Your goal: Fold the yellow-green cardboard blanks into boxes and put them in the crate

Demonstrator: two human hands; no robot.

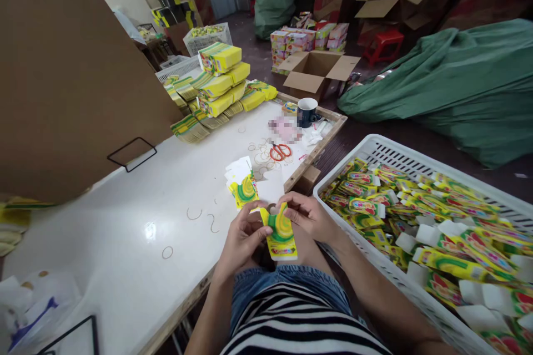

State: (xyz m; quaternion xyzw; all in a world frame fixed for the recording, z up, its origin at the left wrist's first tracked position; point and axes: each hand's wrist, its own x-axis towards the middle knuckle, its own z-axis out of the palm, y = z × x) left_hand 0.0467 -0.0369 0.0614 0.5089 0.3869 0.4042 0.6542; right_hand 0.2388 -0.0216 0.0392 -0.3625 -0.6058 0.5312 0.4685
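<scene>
A worker in a striped top and denim sits at a white counter point(125, 233), head bent over one yellow carton point(281, 236) held up above the lap, just off the counter's near edge. From where I stand, the left hand point(250, 227) has its grip pinched on the carton's left edge, thumb across the printed face; the right hand point(310, 216) has thumb and fingertips closed on the upper right corner. The carton lies between the two, its long axis running from the fingertips back toward the body, upper end level with the hands and the white lower end hanging nearer the waist

Beyond the left hand, the nearer of the two, a small fanned stack of cartons point(242, 186) rests on the counter, its long axis also pointing roughly at the worker. Off to the right, closer to the right arm, a white basket point(418, 163) is heaped with folded yellow cartons point(452, 263). Orange-handled scissors point(280, 152) lie among loose rubber bands past the stack, a dark mug point(306, 113) stands near the far corner, and bundled yellow packs point(222, 86) are piled at the counter's far side
</scene>
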